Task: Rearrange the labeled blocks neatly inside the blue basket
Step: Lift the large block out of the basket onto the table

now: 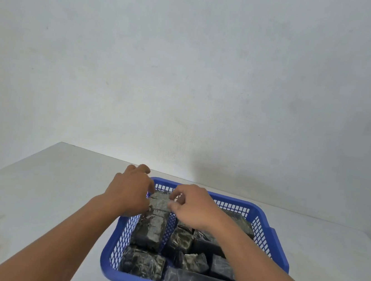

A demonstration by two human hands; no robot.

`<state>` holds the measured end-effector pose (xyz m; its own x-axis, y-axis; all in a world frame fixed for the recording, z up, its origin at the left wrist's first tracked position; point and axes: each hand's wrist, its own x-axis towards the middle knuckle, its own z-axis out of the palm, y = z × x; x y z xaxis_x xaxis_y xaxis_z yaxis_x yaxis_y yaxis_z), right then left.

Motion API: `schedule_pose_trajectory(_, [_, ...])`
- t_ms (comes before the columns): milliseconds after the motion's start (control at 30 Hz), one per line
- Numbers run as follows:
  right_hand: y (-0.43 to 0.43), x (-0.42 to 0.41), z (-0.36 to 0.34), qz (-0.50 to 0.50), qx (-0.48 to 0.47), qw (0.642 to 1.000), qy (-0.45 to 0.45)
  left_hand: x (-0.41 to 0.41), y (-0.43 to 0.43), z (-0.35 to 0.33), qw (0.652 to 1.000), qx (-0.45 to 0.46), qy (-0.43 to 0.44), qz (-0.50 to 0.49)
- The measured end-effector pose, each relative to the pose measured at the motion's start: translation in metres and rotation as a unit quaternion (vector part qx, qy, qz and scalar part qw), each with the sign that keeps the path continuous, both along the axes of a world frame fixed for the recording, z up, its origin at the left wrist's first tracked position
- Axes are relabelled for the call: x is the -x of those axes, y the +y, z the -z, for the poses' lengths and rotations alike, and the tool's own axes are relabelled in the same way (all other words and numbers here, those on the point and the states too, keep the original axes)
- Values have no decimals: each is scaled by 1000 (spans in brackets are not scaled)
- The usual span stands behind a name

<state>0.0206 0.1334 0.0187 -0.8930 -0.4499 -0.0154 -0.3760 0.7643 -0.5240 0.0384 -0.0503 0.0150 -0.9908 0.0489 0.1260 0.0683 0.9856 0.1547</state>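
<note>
A blue plastic basket point(267, 244) with mesh walls stands on the table and holds several dark, plastic-wrapped blocks. One tall block point(155, 217) stands upright in the basket's far left corner. My left hand point(130, 189) grips its left side near the top, and my right hand point(192, 205) pinches its right top edge. Other blocks point(186, 262) lie jumbled in the middle and along the front of the basket. My right forearm covers part of the blocks on the right side.
The basket sits on a white table point(53, 193) with faint stains at the left and right. A plain pale wall point(189, 69) rises just behind the table's far edge.
</note>
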Motion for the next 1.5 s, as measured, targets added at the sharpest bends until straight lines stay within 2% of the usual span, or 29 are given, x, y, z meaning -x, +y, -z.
schedule_pose_trajectory(67, [-17,-7,0,10,-28,999,-13,-3,-1,6,1000,-27,-16,-3])
schedule_pose_trajectory(200, [-45,-17,5,45,-97,994,-30,-4,-2,12,998,-60,10,-29])
schedule_pose_trajectory(300, [-59,-21,8,58,-140,988,-43,0,-5,17,995,-100,-14,-27])
schedule_pose_trajectory(500, [-70,-22,17,117,-133,983,-42,0,-8,19,980,-185,-69,-8])
schedule_pose_trajectory(600, [-63,-23,10,115,-75,990,-25,-6,-6,16,968,-250,-22,-12])
schedule_pose_trajectory(700, [-44,-22,-5,150,57,987,-21,-12,-8,13,943,-323,78,1])
schedule_pose_trajectory(767, [-28,-21,-16,167,149,974,-41,-15,-8,10,923,-370,103,14])
schedule_pose_trajectory(867, [-12,-23,-19,176,262,945,-83,-20,-1,2,873,-482,73,32])
schedule_pose_trajectory(933, [-7,-26,-16,171,297,935,-90,-23,6,-5,842,-536,49,42])
schedule_pose_trajectory(1133, [0,-30,-14,144,338,926,-85,-25,12,-10,793,-605,-3,67])
schedule_pose_trajectory(1200, [-1,-31,-15,122,349,925,-89,-25,10,-11,787,-612,-7,74])
schedule_pose_trajectory(1333, [1,-31,-18,70,322,941,-78,-24,-6,-18,774,-631,25,40])
schedule_pose_trajectory(1500, [12,-28,-11,70,164,984,-5,-26,-46,-19,746,-662,48,-48])
